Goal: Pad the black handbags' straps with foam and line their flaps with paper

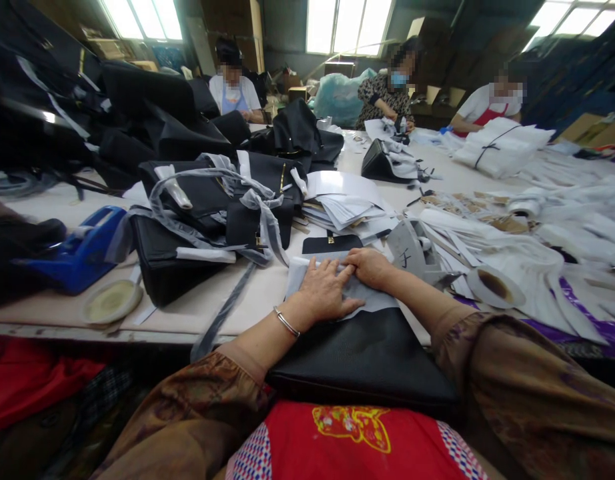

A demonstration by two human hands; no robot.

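A black leather bag [362,357] lies at the table's front edge against my red apron, its near end toward me. Thin white wrapping paper [380,300] covers its far part, and the black flap with a gold clasp [331,240] shows beyond. My left hand [325,288] rests flat on the paper with fingers outstretched. Beside it, my right hand [370,268] has its fingers bent and closed on the paper's rolled far edge, close to the left fingertips. What lies under the fingers is hidden.
Left stand wrapped-handle black bags [180,257], a blue tape dispenser [82,250] and a round dish [112,301]. A grey tape dispenser [410,250], a tape roll [495,287] and white foam strips [532,267] are right. White sheets [345,197] lie ahead. Three people work across the table.
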